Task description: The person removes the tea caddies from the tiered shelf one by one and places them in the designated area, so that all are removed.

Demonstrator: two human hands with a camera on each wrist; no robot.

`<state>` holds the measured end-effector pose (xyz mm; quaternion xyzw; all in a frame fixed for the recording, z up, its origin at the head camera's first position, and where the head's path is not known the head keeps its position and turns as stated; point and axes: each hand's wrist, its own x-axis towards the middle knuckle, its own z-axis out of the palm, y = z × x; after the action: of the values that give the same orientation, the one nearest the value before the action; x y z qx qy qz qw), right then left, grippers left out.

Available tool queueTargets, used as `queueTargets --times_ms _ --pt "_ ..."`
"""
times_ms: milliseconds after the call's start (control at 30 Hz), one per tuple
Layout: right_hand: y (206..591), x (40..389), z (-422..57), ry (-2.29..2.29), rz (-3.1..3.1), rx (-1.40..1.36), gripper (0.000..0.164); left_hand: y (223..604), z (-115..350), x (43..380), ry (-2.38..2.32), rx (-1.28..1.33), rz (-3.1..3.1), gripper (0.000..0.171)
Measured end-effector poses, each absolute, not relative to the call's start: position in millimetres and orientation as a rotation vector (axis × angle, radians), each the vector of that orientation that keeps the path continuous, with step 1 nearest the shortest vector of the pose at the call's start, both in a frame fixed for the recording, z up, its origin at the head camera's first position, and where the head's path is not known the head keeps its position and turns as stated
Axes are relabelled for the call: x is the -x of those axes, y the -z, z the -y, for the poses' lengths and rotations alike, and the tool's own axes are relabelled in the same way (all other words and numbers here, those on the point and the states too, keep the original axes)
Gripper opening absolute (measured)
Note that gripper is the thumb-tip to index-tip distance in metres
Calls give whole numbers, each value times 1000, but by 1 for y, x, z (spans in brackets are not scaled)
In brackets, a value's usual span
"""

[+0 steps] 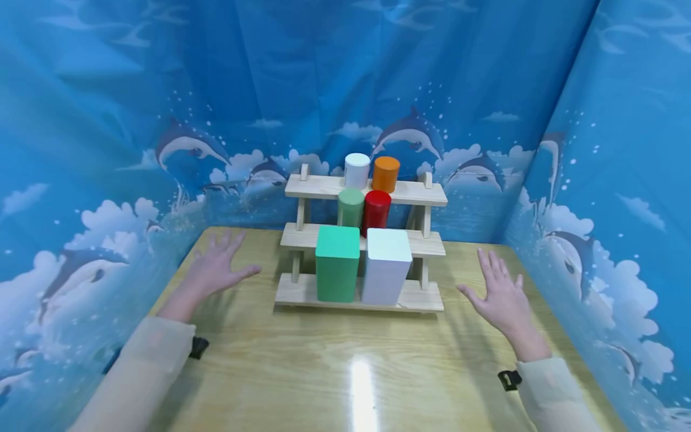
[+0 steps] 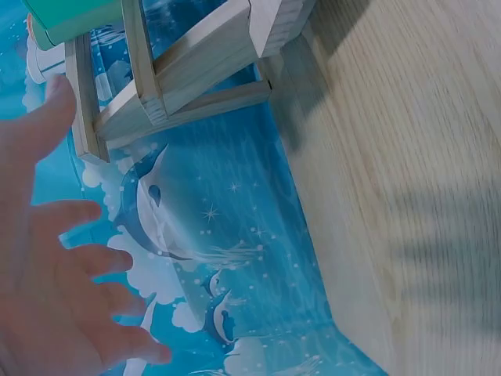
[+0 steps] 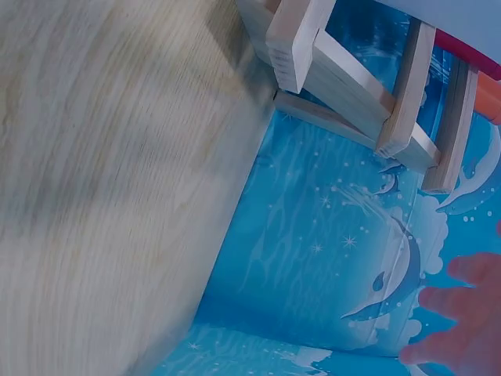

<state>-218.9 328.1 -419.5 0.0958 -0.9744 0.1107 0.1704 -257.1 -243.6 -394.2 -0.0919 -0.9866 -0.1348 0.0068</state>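
My left hand hovers over the table to the left of a three-tier wooden shelf, fingers spread and holding nothing. On the shelf's other side my right hand is likewise raised with spread fingers. On the bottom tier stand a green box and a white box side by side. The middle tier bears a pale green cylinder and a red cylinder, their lower parts partly hidden by the boxes. Up top are a white cylinder and an orange cylinder.
The light wooden table extends in front of the shelf, with a bright reflection near its front. A blue curtain printed with dolphins and clouds encloses the back and both sides. Black bands show at both wrists.
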Motion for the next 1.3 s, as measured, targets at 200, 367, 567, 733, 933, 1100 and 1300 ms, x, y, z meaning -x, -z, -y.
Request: queueTargets --times_ms 200,367,567,733,933,1100,1300 --pt "417 217 -325 -472 2720 -256 80 393 242 262 644 256 3037 99" --pt "416 216 -322 -598 2657 -210 72 395 239 266 823 237 2953 95" --pt "417 220 -316 -819 2558 -283 65 400 235 274 998 257 2915 91" --pt "416 227 -305 -991 2507 -388 59 405 231 278 1107 281 2904 89" --pt "415 235 -291 -1136 2425 -442 53 412 223 285 1266 240 2852 89" --pt "408 238 -278 -1277 2373 -477 51 416 218 290 1374 224 2770 85" --pt "389 231 -257 -1396 2337 -566 51 421 214 295 1537 229 2655 70"
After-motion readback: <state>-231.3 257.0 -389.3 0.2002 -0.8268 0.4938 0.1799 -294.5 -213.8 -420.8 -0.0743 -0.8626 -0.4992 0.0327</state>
